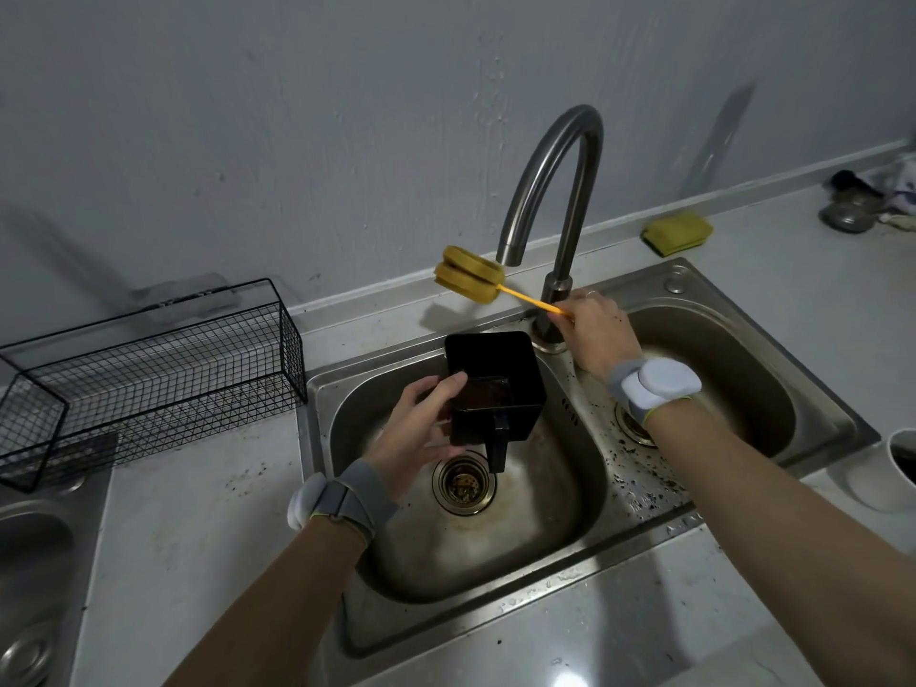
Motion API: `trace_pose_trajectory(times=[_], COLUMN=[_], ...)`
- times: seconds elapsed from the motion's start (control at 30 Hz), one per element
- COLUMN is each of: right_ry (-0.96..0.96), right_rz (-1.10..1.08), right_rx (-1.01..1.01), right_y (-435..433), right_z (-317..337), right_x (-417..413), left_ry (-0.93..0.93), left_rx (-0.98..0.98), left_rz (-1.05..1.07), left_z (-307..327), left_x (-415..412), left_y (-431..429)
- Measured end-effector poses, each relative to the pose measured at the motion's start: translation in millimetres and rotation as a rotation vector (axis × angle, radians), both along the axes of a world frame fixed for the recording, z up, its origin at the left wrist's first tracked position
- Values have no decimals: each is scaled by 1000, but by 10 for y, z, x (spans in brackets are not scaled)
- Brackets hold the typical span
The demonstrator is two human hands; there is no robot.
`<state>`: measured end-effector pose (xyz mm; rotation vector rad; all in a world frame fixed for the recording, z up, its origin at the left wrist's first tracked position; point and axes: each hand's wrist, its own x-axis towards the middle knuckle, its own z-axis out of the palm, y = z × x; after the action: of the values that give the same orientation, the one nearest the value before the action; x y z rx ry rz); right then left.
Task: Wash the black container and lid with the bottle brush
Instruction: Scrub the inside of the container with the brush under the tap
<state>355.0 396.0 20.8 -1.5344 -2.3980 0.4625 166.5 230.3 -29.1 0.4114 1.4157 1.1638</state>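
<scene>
Bottle brush: handle end hidden inside right hand. White cup: cut by right edge. Second sink: cut at left edge. Far worktop clutter: blurred, possibly a metal lid.

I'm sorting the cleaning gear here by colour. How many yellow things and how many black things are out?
Yellow: 2, the bottle brush and the sponge
Black: 2, the container and the wire basket
Total: 4

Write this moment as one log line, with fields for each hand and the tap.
left hand: holds container over sink | right hand: holds brush | tap: no water seen
</scene>
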Motion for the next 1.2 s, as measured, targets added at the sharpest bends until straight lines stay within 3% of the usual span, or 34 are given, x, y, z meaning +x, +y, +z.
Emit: trace_pose_trajectory(times=[1.2], right_ry=[23], right_rz=[-56], right_rx=[-55], right_y=[-207], right_z=[277], right_x=[653], left_ry=[-34], left_rx=[0], left_rz=[-19], left_z=[-75], left_x=[170], left_y=[274])
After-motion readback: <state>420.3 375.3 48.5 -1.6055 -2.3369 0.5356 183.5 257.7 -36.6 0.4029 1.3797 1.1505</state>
